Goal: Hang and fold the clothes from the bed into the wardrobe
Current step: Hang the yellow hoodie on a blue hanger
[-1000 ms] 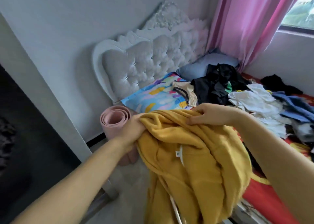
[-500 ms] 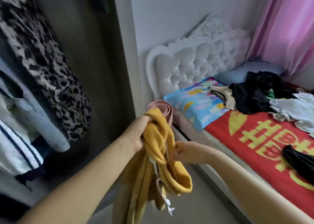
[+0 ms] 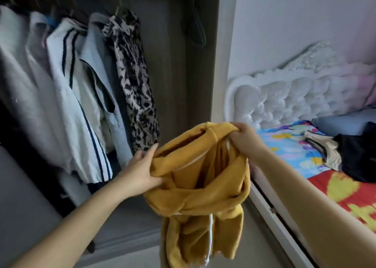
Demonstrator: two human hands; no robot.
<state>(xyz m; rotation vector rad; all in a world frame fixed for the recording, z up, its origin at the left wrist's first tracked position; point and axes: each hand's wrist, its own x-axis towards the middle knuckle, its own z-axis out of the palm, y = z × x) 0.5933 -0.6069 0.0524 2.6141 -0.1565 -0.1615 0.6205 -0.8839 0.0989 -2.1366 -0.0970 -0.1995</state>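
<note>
I hold a mustard-yellow garment (image 3: 203,186) with white drawstrings in the air in front of the open wardrobe (image 3: 177,84). My left hand (image 3: 140,172) grips its left edge and my right hand (image 3: 244,139) grips its top right edge, stretching the opening between them. The rest of the garment hangs down toward the floor. Several light jackets (image 3: 67,96) and a leopard-print piece (image 3: 134,80) hang on the rail at the left. The bed (image 3: 345,190) lies at the right with a black garment (image 3: 360,157) and a beige one (image 3: 323,149) on it.
An empty dark hanger (image 3: 196,31) hangs at the wardrobe's right end. A white tufted headboard (image 3: 284,98) stands against the wall, with a colourful pillow (image 3: 289,145) and a blue pillow (image 3: 341,123) below it. Grey floor (image 3: 262,237) runs between wardrobe and bed.
My view has swung left from the bed to the wardrobe. I carried the yellow garment along and my hands have moved apart, spreading its top open.
</note>
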